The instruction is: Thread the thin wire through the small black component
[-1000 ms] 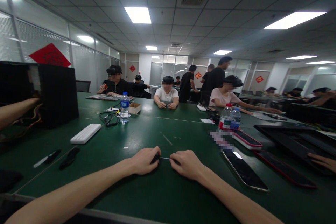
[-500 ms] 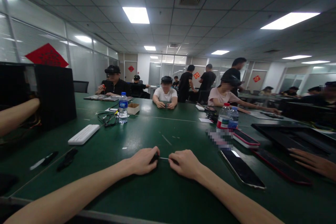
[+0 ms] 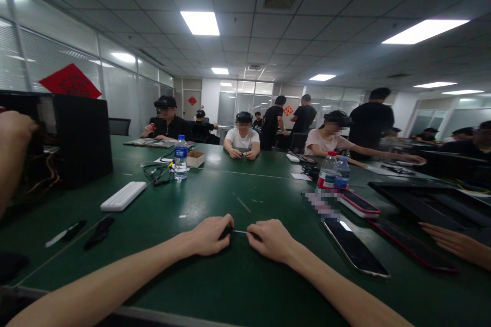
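Note:
My left hand (image 3: pixel 209 235) and my right hand (image 3: pixel 270 239) rest on the green table (image 3: pixel 245 189), close together near its front edge. Both are closed in a pinch. Between them runs a thin metal shaft (image 3: pixel 240 231) with a dark handle hidden in my left fingers; it looks like a small screwdriver. My right fingertips hold its other end. What the tip touches is hidden.
A phone (image 3: pixel 355 249) lies right of my hands, with a red-edged one (image 3: pixel 360 203) and bottles (image 3: pixel 332 172) beyond. A white case (image 3: pixel 123 195), dark tools (image 3: pixel 100 231) and a black computer case (image 3: pixel 76 138) stand left. Another person's hand (image 3: pixel 456 243) rests at right; another's arm (image 3: pixel 11 148) is at far left. Several people sit opposite.
My hands have stayed still. The arm at far left has lifted away from the computer case. The hand at right slid further onto the table. A standing person in black walked to the right.

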`<state>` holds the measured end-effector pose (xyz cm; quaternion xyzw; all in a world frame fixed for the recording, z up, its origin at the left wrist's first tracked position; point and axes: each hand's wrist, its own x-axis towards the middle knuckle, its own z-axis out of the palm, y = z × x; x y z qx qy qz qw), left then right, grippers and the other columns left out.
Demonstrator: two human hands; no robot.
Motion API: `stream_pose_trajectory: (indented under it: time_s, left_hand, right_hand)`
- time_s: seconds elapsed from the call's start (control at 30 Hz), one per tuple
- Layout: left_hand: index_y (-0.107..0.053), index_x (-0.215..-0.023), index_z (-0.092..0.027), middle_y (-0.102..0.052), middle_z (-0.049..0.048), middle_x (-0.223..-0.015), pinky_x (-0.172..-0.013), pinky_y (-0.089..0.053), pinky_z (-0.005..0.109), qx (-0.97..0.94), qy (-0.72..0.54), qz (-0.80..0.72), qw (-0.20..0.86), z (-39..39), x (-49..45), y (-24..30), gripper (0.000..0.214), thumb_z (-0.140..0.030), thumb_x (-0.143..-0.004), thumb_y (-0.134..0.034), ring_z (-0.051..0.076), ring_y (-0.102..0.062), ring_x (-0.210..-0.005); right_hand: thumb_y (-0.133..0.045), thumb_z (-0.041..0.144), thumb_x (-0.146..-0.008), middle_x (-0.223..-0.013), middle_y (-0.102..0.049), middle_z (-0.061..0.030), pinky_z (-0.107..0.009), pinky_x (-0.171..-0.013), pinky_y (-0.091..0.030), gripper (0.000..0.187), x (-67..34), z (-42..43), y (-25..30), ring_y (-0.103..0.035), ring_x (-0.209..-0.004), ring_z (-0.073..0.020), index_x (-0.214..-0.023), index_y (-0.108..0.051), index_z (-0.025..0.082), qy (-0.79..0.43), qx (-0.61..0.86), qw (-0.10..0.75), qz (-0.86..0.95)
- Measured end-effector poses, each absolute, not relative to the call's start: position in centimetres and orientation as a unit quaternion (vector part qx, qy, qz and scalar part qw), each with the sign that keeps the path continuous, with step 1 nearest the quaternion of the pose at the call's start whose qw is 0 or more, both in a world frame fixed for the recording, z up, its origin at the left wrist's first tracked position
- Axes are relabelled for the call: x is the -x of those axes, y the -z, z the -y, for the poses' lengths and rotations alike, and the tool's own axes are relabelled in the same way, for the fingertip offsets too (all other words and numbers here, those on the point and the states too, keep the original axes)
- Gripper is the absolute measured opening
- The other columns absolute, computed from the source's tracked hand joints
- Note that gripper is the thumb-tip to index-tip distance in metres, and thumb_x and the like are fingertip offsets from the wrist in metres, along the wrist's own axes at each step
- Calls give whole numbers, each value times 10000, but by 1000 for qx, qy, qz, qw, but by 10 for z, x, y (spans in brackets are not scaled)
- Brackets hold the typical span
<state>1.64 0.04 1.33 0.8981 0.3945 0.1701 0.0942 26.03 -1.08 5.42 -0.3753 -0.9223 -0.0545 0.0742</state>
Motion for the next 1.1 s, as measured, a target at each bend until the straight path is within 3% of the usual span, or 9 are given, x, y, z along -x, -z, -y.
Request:
stream_pose_trajectory:
  time_s: [0.33, 0.53, 0.93, 1.1]
  left_hand:
    - [-462, -1147, -213, -660, 73, -1047, -814, -472, 331, -901, -175, -390, 71, -2, -17, -9, 265, -261, -891, -507, 237, -639, -933]
    - [-493, -1145, -217, -662, 70, -1039, -793, -472, 322, -897, -183, -394, 85, -5, -16, -7, 238, -336, -939, -510, 227, -637, -923]
    - [-690, -1125, -224, -603, 74, -1049, -796, -475, 302, -886, -249, -390, 34, -10, -14, 0, 275, -394, -931, -593, 202, -585, -921]
    - [-717, -1121, -228, -632, 62, -1054, -839, -486, 302, -870, -272, -405, 69, -14, -15, 4, 261, -328, -886, -665, 195, -610, -935]
  right_hand:
    - [-433, 327, -981, -859, -726, -61, -227, -654, -440, 327, -260, 9, -54, -647, -693, -147, -1011, -732, 198, 72, 377, 71, 921]
    - [-418, 334, -986, -868, -731, -57, -226, -651, -444, 343, -261, 8, -52, -648, -689, -147, -1001, -734, 201, 70, 380, 77, 919]
    - [-422, 328, -997, -858, -720, -45, -210, -636, -428, 326, -262, 7, -52, -632, -684, -133, -999, -721, 197, 73, 382, 77, 918]
    - [-397, 338, -1012, -863, -711, -58, -213, -601, -390, 341, -261, 8, -53, -616, -650, -128, -1011, -707, 197, 116, 381, 54, 916]
